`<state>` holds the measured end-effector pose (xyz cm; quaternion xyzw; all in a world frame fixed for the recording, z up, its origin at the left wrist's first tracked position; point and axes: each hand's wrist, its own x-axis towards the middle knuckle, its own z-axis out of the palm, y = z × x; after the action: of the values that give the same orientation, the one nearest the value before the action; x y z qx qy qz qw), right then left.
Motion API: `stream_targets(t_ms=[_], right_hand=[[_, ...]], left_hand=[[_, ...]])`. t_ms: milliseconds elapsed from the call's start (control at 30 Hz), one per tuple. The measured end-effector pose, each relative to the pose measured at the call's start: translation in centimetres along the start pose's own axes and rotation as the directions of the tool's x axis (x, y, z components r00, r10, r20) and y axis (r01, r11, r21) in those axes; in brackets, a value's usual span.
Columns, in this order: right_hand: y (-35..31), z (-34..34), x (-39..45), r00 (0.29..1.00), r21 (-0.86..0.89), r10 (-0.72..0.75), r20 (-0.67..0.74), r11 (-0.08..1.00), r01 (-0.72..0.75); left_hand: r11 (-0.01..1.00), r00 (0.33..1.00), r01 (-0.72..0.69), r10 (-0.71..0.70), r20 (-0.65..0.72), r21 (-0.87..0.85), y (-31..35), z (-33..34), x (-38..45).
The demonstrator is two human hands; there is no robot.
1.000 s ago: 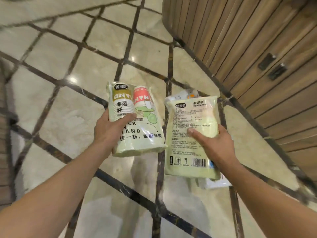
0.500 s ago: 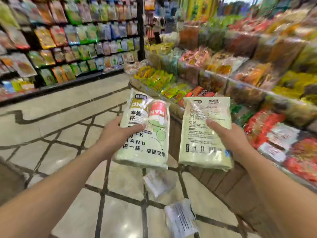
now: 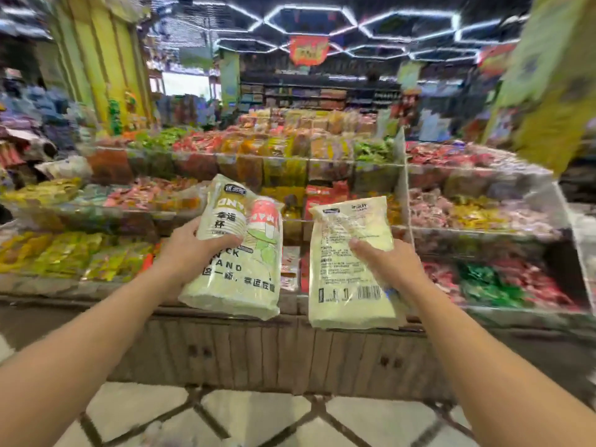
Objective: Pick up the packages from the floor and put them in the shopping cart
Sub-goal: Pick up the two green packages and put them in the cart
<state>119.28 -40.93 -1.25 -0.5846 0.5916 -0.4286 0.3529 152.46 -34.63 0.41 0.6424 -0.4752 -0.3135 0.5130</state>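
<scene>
Nearest the camera, two bare forearms reach in from the bottom corners, both cut off by the frame edge. Below them a strip of pale floor (image 3: 251, 411) with dark diagonal lines shows, smeared by motion.

The left hand (image 3: 183, 250) is clamped on the left package (image 3: 238, 253), a pale green bag held up in the air with its printed front toward the camera; the thumb lies across the front and the other fingers are hidden behind the bag. Its large black lettering is partly covered by the thumb. The right hand (image 3: 383, 259) is clamped on the right package (image 3: 348, 266), a similar pale bag shown from its back, with small print and a barcode too blurred to read; here too only the thumb shows on the near face. The two bags hang side by side, near each other but apart, both well off the floor.

Behind them stands a wooden display counter (image 3: 290, 350) with panelled doors, its lower part dim. On it sit clear-walled bins (image 3: 483, 201) heaped with bright wrapped snacks, none sharp enough to identify. Farther off, shelves and hexagonal ceiling lights (image 3: 309, 17) blur together. No shopping cart appears in view.
</scene>
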Motion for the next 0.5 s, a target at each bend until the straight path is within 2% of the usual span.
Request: stream_targets(t_ms=[133, 300, 500], right_hand=[[4.6, -11.4, -3.5, 0.971, -0.02, 0.116, -0.209, 0.992, -0.123], [11.6, -25.9, -8.9, 0.883, 0.101, 0.231, -0.41, 0.973, -0.208], [19.0, -41.3, -13.5, 0.775, 0.179, 0.299, -0.557, 0.954, -0.24]], left_hand=[[0.995, 0.975, -0.087, 0.076, 0.209, 0.045, 2.9, 11.0, -0.6], [0.981, 0.891, -0.194, 0.187, 0.413, -0.026, 7.2, 27.1, -5.5], [0.982, 0.786, -0.145, 0.19, 0.589, -0.123, 11.0, 45.9, -12.1]])
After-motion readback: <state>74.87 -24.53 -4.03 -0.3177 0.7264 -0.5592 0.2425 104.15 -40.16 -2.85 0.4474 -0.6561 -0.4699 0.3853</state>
